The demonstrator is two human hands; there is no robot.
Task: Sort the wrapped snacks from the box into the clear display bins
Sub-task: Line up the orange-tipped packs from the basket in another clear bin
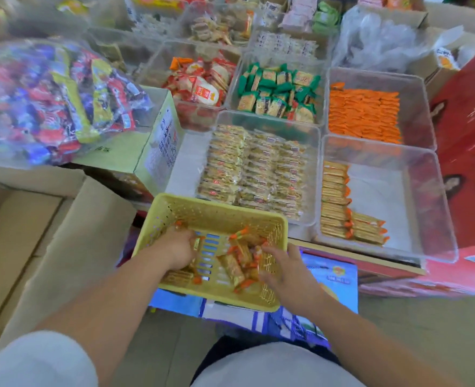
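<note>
clear bins (378, 191) packed together, cardboard boxes (35, 233) alongside

A single view is being taken from the person's head, aimed forward and down; the yellow basket (219, 216) is being framed close at 6 o'clock, the clear bins (378, 199) farther at 1 o'clock.

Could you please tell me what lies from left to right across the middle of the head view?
A bag of mixed sweets → green carton → bin of gold-wrapped snacks → part-filled clear bin → red box.
</note>
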